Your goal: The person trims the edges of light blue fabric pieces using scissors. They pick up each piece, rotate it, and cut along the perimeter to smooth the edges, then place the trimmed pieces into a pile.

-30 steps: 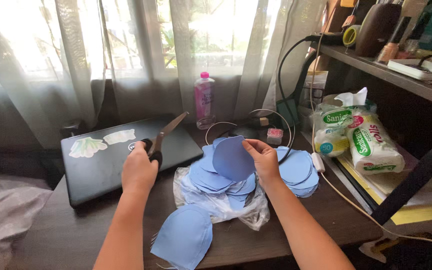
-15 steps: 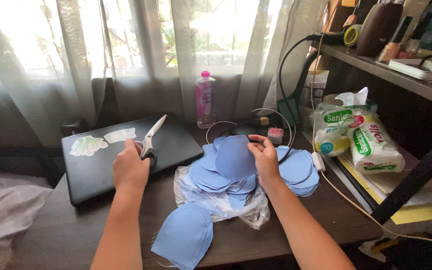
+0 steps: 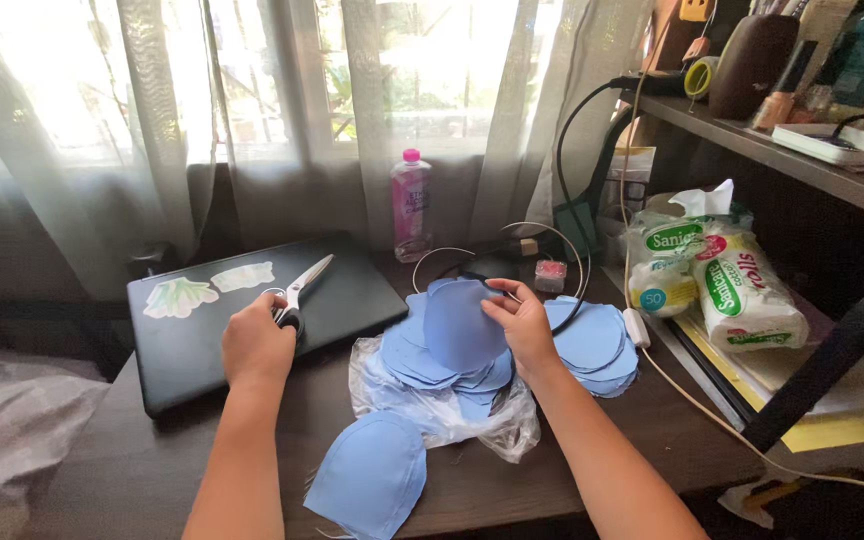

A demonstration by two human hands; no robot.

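Blue fabric piece (image 3: 460, 325) held upright at frame centre, over the pile.
Right hand (image 3: 524, 328) fingers pinch its right edge; left hand (image 3: 256, 345) grips scissors (image 3: 300, 293) on the laptop (image 3: 252, 315), blades pointing upper right.

A clear bottle (image 3: 410, 205) with a pink cap and pink label stands by the curtain. At the table's right, two white plastic packs (image 3: 717, 278) with green and red labels lie side by side. A closed black laptop (image 3: 252, 310) bears pale stickers (image 3: 180, 296).
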